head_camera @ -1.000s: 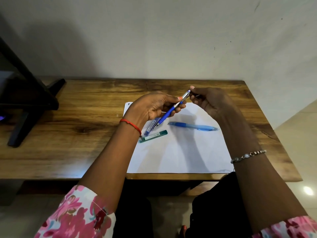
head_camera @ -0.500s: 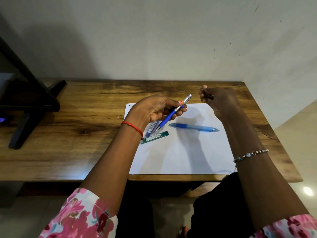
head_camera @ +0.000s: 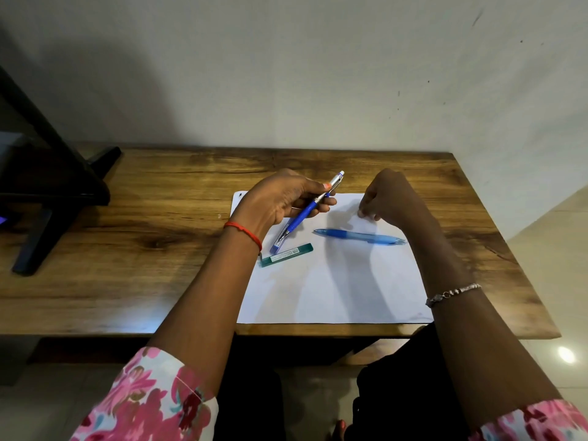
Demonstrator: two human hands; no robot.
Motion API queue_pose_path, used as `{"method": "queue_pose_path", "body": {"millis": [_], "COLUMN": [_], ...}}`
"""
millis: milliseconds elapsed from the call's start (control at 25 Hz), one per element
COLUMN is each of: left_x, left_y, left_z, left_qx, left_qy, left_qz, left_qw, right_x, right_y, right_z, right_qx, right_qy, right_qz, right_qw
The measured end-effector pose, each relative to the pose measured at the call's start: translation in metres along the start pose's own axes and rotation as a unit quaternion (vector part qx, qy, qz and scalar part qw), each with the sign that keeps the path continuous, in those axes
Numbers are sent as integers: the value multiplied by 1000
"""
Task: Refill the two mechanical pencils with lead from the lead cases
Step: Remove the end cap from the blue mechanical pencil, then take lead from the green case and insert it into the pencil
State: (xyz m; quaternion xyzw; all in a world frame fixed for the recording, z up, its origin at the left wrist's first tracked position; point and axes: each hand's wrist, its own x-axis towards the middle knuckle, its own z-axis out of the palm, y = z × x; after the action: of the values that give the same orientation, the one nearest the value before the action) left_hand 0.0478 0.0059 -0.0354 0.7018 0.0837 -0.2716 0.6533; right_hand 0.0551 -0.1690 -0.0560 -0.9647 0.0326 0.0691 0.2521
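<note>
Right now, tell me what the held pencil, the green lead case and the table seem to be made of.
Held pencil: glossy blue plastic barrel, probably; the silvery upper end looks like metal or metallic-finished plastic.
Green lead case: translucent green plastic, with a pale printed label.
Table: wood or wood-look laminate, brown grain with a slight sheen.

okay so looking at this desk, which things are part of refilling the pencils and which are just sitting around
For the job: dark blue pencil in the left hand; light blue pencil on the paper; green lead case; blue lead case; right hand, fingertips on the paper.

Lying about: black stand; desk.
</note>
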Motion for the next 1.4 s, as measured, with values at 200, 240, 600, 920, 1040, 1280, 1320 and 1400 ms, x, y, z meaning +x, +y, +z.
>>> {"method": "queue_pose_path", "body": {"millis": [200,240,600,920,1040,1280,1320,1400], "left_x": [2,3,15,26,25,21,22,23], "left_y": [-1,-2,-9,-14,-12,-11,-11,-12], "left_z": [0,0,5,8,9,1,-3,-10], "left_qx": [13,19,195,343,329,369,393,429], "left_qy": [10,12,77,114,100,53,54,59], "left_qz": [3,5,160,237,242,216,208,199], "left_qw": [1000,1000,965,902,907,902,894,879], "right_x": [-2,-2,3,-10,-12,-10,-10,-11], "right_y": [3,5,13,-2,-11,-10,-9,-10], "right_z": [-6,-6,-8,-20,-13,-11,-11,-10], "right_qx": [22,30,49,199,100,49,54,73], "right_qy": [-26,-27,-14,24,-2,7,3,-22], "right_qz": [1,2,-6,-116,-153,-145,-133,-110], "right_qw": [999,999,999,973,983,988,990,991]}}
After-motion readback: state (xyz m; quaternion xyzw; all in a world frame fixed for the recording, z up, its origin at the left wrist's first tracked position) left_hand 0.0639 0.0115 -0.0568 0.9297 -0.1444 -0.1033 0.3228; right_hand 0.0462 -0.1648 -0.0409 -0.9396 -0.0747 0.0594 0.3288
